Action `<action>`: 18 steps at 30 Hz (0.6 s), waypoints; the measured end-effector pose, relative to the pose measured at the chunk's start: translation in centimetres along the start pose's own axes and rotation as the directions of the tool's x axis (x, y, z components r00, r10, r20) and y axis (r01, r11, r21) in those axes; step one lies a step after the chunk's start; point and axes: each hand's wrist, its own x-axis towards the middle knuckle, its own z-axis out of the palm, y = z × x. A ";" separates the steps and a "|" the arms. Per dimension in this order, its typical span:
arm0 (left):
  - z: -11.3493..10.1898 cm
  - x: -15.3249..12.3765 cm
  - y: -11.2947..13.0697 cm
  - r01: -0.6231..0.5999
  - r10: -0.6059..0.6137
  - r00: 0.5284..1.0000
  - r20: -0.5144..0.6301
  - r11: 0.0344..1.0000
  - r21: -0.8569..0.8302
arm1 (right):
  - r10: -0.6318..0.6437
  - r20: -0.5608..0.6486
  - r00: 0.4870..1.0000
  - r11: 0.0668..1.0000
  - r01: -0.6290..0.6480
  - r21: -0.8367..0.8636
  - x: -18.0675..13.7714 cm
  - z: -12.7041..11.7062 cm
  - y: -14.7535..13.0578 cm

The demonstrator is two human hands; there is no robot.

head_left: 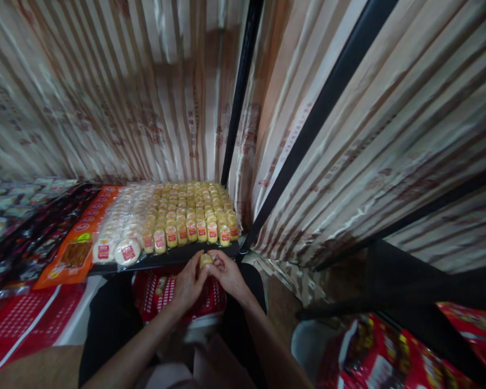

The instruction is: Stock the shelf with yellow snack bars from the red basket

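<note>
Both my hands meet just below the front edge of a black shelf [174, 258]. My left hand [189, 283] and my right hand [228, 274] are closed together on one small yellow wrapped snack packet [206, 260]. On the shelf above them stand several rows of the same yellow snack packets [194, 213] with red labels. To their left lie rows of white round packets [119, 237], also red-labelled. Beneath my hands sits a red plastic basket [162, 294] with a few packets in it.
Orange snack packs [79, 248] and dark packs [28, 243] fill the shelf's left part. Striped plastic sheeting [117, 97] hangs behind and to the right, between black rack poles [238, 97]. Red bags [389, 351] lie at the lower right beside a pale bucket [308, 340].
</note>
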 end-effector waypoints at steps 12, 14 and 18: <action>1.8 5.6 2.7 -0.024 0.027 0.974 -0.223 1.000 0.014 | -0.318 -0.407 0.856 0.888 0.120 -0.443 -1.6 0.9 4.3; 2.0 6.5 3.7 -0.040 0.036 0.972 -0.231 0.999 -0.015 | -0.350 -0.352 0.868 0.841 0.125 -0.526 -1.1 0.9 5.0; 2.4 8.0 5.5 -0.041 0.035 0.985 -0.170 0.999 -0.033 | -0.364 -0.289 0.885 0.785 0.125 -0.607 0.3 1.1 5.8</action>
